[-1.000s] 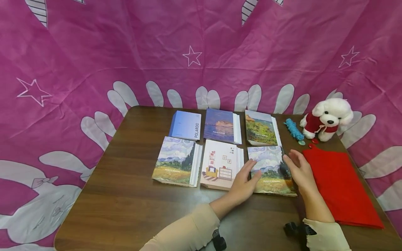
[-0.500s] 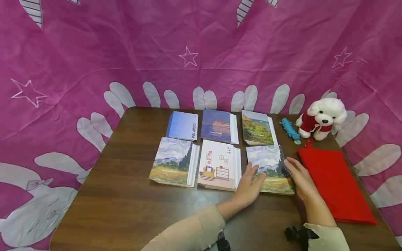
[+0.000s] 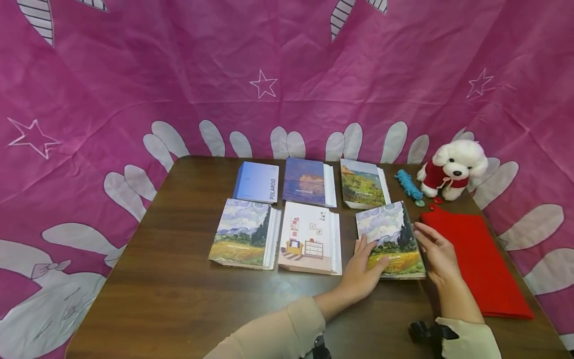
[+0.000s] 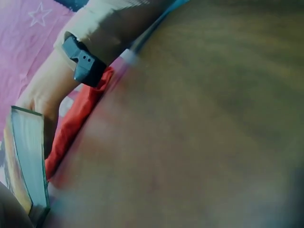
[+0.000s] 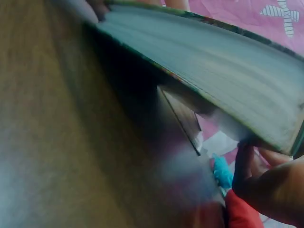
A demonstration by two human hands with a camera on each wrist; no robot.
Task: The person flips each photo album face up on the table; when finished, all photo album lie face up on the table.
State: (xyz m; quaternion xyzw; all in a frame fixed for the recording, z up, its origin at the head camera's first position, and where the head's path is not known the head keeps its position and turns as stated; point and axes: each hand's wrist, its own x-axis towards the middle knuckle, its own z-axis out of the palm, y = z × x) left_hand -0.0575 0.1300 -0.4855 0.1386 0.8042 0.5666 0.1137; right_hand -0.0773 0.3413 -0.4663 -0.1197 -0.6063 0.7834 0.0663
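Note:
A photo album [image 3: 386, 227] with a painted wheat-field cover is tilted a little above the table's right half. My left hand [image 3: 361, 271] grips its left side, the thumb lying over the front cover. At the opposite edge, my right hand [image 3: 441, 255] holds the album by its spine side. In the right wrist view the album's page block [image 5: 213, 66] hangs off the wood, with fingers [image 5: 273, 187] under its corner. Left of it lie a white album with a drawn armchair [image 3: 309, 237] and another wheat-field album [image 3: 245, 233].
Behind are a blue POLAROID album [image 3: 257, 182], a sea-cliff album [image 3: 305, 180] and a green landscape album [image 3: 364, 183]. To the right lie a folded red cloth [image 3: 482, 264] and a blue cord bundle [image 3: 408, 184], near a white plush dog [image 3: 455, 167]. The brown table [image 3: 179, 299] meets a pink curtain.
Both hands have come in to the album's sides and taken hold. The album has risen off the table and tipped. The view has shifted slightly, so the scene sits farther left.

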